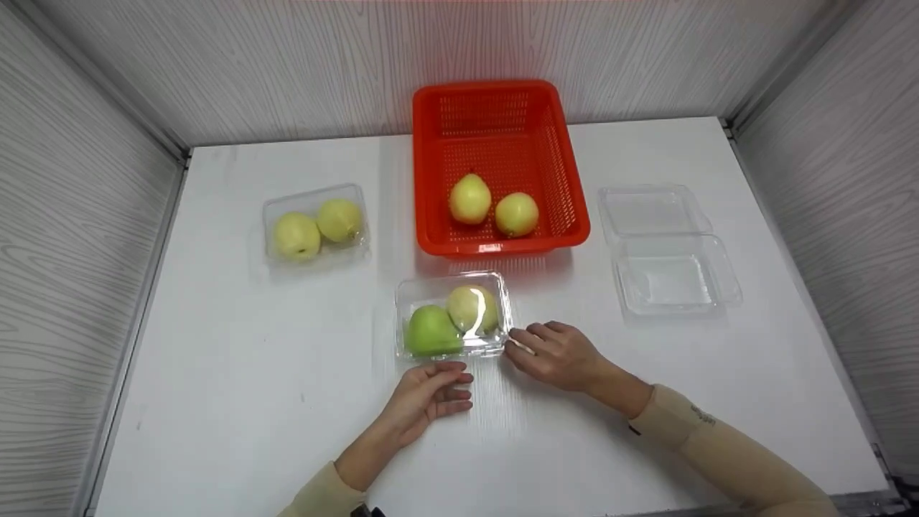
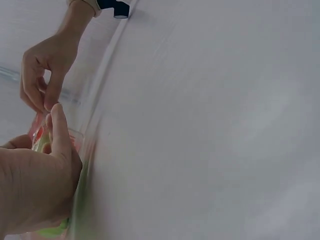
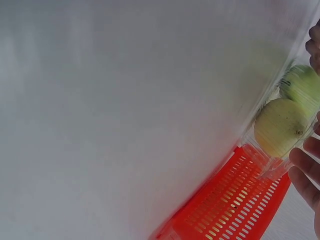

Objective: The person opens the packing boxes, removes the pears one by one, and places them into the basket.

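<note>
A clear plastic clamshell box [image 1: 431, 291] lies in front of the red basket with its lid down, holding a green apple [image 1: 433, 332] and a pale yellow pear [image 1: 472, 309]. My right hand [image 1: 551, 355] pinches the box's front right corner; thumb and fingertips come together there in the left wrist view. Just before the front edge, my left hand [image 1: 431, 398] has its fingers loosely extended and holds nothing. In the right wrist view the yellow pear [image 3: 281, 127] shows through the plastic beside the right fingers [image 3: 305, 165].
Behind the box stands a red perforated basket [image 1: 574, 237] with two yellow pears [image 1: 470, 199] in it. To the left is another clear box [image 1: 269, 215] holding two yellow fruits [image 1: 297, 235]. An opened clear clamshell box [image 1: 668, 276] lies at the right. Walls enclose the white table.
</note>
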A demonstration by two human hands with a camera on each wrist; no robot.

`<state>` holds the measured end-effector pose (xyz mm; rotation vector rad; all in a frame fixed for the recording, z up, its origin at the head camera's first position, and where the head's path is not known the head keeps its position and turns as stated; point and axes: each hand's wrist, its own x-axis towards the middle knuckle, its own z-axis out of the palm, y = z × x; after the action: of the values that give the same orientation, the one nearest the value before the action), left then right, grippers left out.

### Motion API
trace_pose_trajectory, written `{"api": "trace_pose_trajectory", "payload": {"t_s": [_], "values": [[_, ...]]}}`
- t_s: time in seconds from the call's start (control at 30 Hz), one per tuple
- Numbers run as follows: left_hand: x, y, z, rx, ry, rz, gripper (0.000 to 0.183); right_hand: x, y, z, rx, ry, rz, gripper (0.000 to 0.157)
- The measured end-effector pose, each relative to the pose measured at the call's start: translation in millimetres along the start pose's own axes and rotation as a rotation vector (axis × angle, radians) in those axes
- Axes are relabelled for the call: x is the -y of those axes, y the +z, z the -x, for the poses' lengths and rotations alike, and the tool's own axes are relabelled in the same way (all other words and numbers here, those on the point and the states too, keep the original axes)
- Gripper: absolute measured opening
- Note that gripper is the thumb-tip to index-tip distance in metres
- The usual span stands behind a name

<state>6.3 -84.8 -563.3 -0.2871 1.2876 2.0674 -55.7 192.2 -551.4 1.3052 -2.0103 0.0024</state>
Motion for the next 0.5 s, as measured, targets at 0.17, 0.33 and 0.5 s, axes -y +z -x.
{"api": "trace_pose_trajectory", "payload": {"t_s": [0.17,0.33,0.5], "values": [[4.8,10.9,-7.6,0.016,0.019,-0.004,0.038,0,-0.9,1,0.006,0.0,0.001,0.026],[9.8,19.7,-15.5,0.001,0.022,-0.003,0.039,0,-0.9,1,0.01,0.005,-0.002,0.028],[13.6,27.3,-20.2,-0.015,0.005,0.026,0.041,0,-0.7,1,0.016,0.001,0.001,0.029]]}}
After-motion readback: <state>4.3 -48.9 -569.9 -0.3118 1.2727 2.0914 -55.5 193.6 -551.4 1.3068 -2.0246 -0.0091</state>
